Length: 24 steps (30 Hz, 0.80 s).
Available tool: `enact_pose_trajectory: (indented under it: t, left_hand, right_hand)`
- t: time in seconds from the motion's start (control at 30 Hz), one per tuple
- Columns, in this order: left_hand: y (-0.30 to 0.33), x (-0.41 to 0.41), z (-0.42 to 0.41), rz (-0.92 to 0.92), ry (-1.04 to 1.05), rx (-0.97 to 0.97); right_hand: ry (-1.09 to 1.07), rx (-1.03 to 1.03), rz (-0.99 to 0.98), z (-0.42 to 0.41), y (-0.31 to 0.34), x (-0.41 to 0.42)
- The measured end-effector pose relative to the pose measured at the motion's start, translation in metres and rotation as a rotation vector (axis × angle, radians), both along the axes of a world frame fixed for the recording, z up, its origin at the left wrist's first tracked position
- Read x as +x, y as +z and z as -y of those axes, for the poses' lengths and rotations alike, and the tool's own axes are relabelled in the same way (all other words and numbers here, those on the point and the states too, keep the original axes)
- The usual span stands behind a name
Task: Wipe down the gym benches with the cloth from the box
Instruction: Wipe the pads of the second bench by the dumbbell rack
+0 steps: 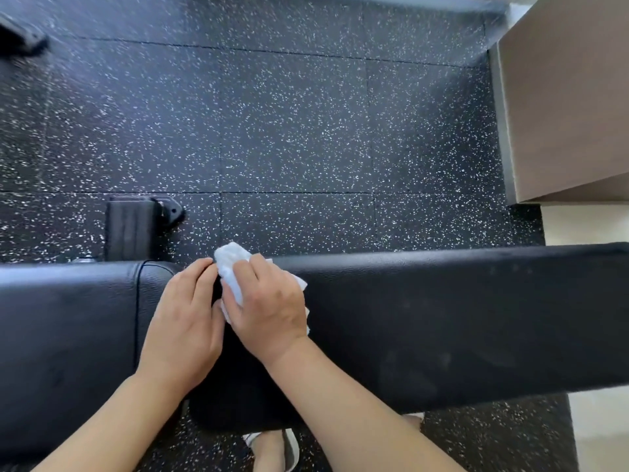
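**Both hands on the cloth at the bench gap**

Under you lies the floor, black rubber tiles flecked with white, filling the upper half of your view. At the right edge stands a brown cabinet, its side running down to the floor; no box or other container shows in your view, so its contents cannot be told.

Across the lower half runs the bench, black padded upholstery in two sections: a long pad to your right and a shorter pad to your left, with a seam line near its inner end. Beyond the short pad, a black foot of the frame rests on the floor.

Your right hand lies over the cloth, fingers bent round it and pressing it to the bench just where the two pads meet. Your left hand sits just beside it, touching, its fingers curved and their tips at the cloth's left edge; whether they pinch it you cannot tell. The cloth is white and crumpled, poking out beyond your right fingers at the far edge of the bench.

Below the bench, your shoe shows on the floor.
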<state>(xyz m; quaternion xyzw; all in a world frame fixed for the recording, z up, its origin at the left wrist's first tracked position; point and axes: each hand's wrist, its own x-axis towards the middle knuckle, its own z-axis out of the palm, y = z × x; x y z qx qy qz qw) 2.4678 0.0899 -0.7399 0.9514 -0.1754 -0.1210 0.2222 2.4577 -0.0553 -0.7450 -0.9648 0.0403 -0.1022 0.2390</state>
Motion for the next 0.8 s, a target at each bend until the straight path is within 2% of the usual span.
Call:
enact_pose_trajectory:
  t: [0.17,0.23,0.33,0.47,0.57,0.7,0.8]
  left_hand:
    - [0.003,-0.008,0.033,-0.016,0.250,-0.042]
    - [0.001,-0.012,0.046,0.000,0.342,-0.073]
    - [-0.005,-0.017,0.053,0.030,0.423,-0.079]
    - [-0.012,-0.019,0.053,0.062,0.431,-0.062]
    - [-0.014,-0.019,0.055,0.077,0.436,-0.037]
    - [-0.013,-0.019,0.055,0.068,0.435,-0.015]
    - [-0.014,-0.019,0.055,0.054,0.445,-0.053]
  right_hand:
    - [0.293,-0.062,-0.014,0.067,0.003,0.005]
    - [0.230,-0.050,-0.100,0.111,0.005,0.012]
    - [0.020,-0.021,-0.313,0.184,0.008,0.019]
    - [-0.034,0.024,-0.579,0.232,0.004,0.022]
    - [0.022,0.067,-0.606,0.195,0.007,0.037]
    - [0.273,0.168,-0.635,0.083,0.000,0.081]
    - [0.485,0.188,-0.749,0.020,-0.010,0.116]
